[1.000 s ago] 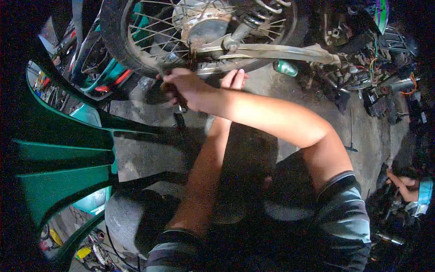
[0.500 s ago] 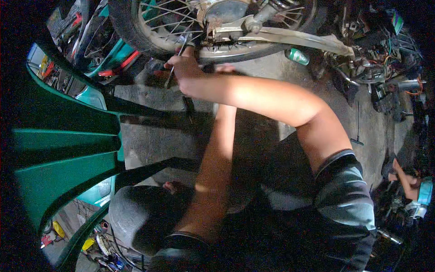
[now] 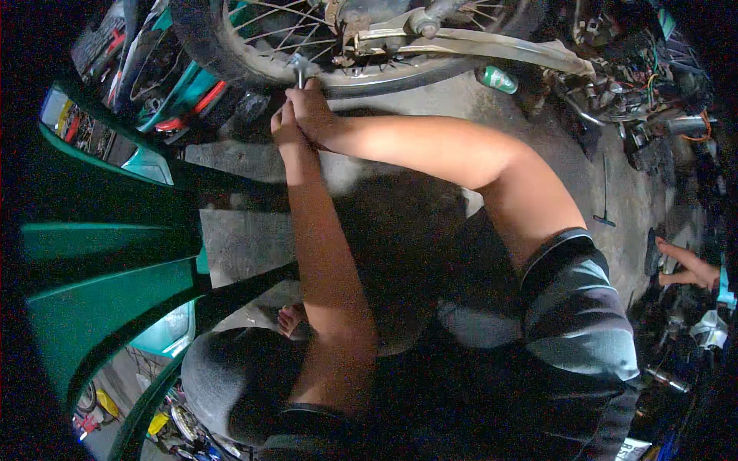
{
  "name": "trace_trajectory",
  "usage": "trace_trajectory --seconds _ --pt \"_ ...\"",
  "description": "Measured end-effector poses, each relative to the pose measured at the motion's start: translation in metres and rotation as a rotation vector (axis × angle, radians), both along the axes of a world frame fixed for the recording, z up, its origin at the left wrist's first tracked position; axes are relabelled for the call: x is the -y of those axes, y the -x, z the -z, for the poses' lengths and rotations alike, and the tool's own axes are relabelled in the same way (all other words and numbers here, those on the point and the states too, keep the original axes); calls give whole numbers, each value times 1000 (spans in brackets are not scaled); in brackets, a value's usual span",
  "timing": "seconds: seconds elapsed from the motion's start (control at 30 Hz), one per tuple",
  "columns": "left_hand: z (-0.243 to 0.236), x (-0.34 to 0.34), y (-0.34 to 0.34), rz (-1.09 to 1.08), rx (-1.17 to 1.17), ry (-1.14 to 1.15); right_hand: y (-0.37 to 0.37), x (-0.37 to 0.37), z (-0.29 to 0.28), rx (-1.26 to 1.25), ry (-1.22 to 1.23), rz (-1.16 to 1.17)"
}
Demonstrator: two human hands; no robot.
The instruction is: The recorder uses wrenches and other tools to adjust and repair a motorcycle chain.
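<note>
A motorcycle wheel (image 3: 361,83) with wire spokes fills the top of the view. My right hand (image 3: 315,115) grips a shiny metal tool (image 3: 300,73), its broad head up against the rim and spokes. The tool's exact kind is hard to make out. Pressed close to the right hand, on its left, is my left hand (image 3: 287,129), fingers bent. Whether it also holds the tool's lower end is hidden. A pale metal swingarm (image 3: 492,48) runs from the wheel's middle toward the right.
A green plastic chair (image 3: 115,253) stands at the left. A green can (image 3: 498,79) lies beside the tyre. Farther right are a T-handled tool (image 3: 605,192) on the floor, motorcycle parts with loose wires (image 3: 646,107) and another person's bare limbs (image 3: 689,265).
My left hand has moved up and left, from under my right forearm to beside my right hand. The tool has turned more upright. The view has shifted slightly.
</note>
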State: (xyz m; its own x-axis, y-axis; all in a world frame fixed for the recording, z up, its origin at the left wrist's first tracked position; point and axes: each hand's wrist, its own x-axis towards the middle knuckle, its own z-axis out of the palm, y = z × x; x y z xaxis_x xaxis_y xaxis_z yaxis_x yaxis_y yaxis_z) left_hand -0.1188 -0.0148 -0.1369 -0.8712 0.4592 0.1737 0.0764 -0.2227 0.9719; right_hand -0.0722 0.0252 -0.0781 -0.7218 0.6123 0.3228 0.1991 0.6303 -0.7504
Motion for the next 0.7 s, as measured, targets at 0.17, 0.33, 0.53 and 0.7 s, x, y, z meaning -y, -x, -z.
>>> trace_trajectory --seconds 0.17,0.33,0.53,0.7 --pt "-16 -15 -10 123 373 262 -10 -25 22 -235 771 39" --pt "-45 -20 -23 57 8 628 -19 -55 37 -133 658 -69" --pt "-71 -10 -53 19 264 -151 -77 -80 20 1003 -227 -826" --pt "-80 -24 -100 54 -418 261 -89 -98 10 1359 -543 -910"
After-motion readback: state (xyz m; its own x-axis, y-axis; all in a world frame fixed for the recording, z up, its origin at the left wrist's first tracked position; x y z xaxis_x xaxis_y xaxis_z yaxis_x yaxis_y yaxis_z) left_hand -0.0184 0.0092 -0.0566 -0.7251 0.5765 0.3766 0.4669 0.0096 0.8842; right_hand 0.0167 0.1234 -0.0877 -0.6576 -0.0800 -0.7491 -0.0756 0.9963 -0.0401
